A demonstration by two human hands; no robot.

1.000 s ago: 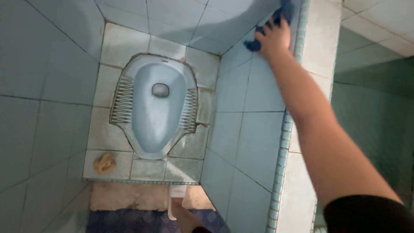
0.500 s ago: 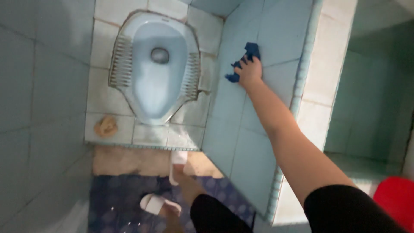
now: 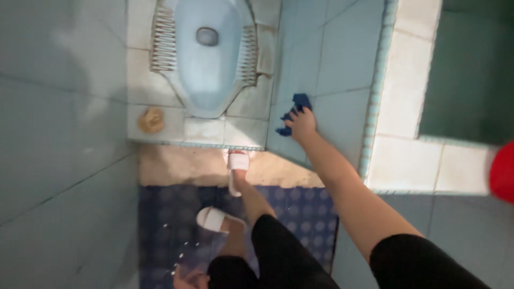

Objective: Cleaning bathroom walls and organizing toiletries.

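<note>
My right hand (image 3: pixel 301 124) presses a dark blue cloth (image 3: pixel 297 103) flat against the light blue tiled side wall (image 3: pixel 332 59) of a water basin, low down near the floor. My arm reaches forward from the lower right. A blurred patch of skin at the bottom edge (image 3: pixel 188 279) may be my left hand; too little of it shows to tell. A pale blue squat toilet (image 3: pixel 206 64) is set into a raised tiled step (image 3: pixel 246 131) left of the cloth.
A brown sponge-like lump (image 3: pixel 151 120) lies on the step's left corner. My feet wear white slippers (image 3: pixel 238 161) (image 3: pixel 213 219) on a dark blue patterned mat (image 3: pixel 166 225). The basin's white tiled rim (image 3: pixel 407 80) runs on the right, and a red container (image 3: pixel 503 171) shows at the right edge.
My right hand has slid the blue cloth down the basin wall, from near the top to near the floor. The view has tilted down, bringing my legs and the mat into sight.
</note>
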